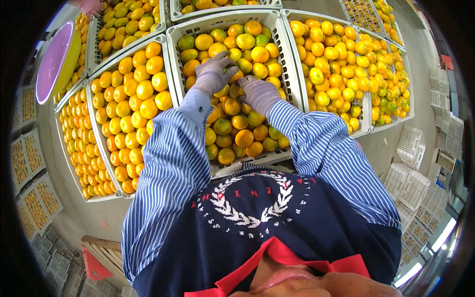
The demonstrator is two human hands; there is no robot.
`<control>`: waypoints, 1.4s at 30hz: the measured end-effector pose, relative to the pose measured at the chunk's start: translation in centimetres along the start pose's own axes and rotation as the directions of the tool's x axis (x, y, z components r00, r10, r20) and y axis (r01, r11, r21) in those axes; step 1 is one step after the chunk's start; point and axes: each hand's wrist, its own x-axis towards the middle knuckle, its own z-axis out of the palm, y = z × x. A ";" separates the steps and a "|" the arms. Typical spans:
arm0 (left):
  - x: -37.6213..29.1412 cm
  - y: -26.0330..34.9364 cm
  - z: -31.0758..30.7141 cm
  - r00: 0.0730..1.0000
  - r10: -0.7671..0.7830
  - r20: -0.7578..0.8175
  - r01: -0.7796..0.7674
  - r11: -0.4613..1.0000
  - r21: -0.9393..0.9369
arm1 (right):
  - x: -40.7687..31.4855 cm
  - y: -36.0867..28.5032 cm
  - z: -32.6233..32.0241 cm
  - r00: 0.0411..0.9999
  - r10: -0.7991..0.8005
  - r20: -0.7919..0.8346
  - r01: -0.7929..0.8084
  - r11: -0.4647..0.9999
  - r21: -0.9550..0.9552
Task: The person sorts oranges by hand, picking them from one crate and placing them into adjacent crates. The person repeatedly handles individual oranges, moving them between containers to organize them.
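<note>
Both hands wear greyish-purple gloves and are over a pale plastic crate [293, 74] of orange and green-tinged citrus fruit [244, 138]. My left hand [215, 72] lies on the fruit left of the crate's middle, its fingers spread and slightly blurred. Just right of it, my right hand [259, 92] has its fingers curled down among the fruit. Whether its fingertips grip a fruit cannot be seen. The fruit at the far side looks brighter than the darker fruit near my body.
A crate of neatly rowed oranges [130, 89] adjoins on the left, and crates of loosely heaped citrus [330, 55] on the right. A purple and yellow basin [55, 63] sits at the upper left. Another person's gloved hand [91, 7] shows beyond it. White crates [410, 146] stand on the floor at right.
</note>
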 end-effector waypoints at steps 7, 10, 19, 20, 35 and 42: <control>-10.0 2.7 3.9 0.996 0.069 -0.049 -0.056 0.970 0.235 | -0.8 0.0 -1.3 1.000 -0.022 -0.003 0.022 0.999 0.028; -11.1 2.1 4.4 0.995 0.089 -0.039 -0.078 0.970 0.232 | -0.9 -0.1 -1.8 0.999 0.005 0.045 -0.007 0.999 0.044; -11.8 3.2 3.3 0.994 0.095 -0.059 -0.081 0.976 0.202 | 1.2 -0.3 -2.8 0.991 0.053 0.124 -0.065 0.993 0.095; -10.9 4.1 2.7 0.986 0.127 -0.105 -0.108 0.980 0.169 | 1.3 1.5 -2.2 0.993 -0.029 0.116 0.010 0.986 0.167; -4.9 4.9 3.2 0.985 0.084 0.149 -0.137 0.907 0.399 | -0.6 7.8 -3.7 0.981 0.012 0.196 -0.050 0.980 0.192; -7.6 5.5 5.1 0.997 0.072 0.042 -0.082 0.924 0.373 | -7.2 7.8 -0.3 0.981 -0.184 0.055 0.192 0.942 -0.275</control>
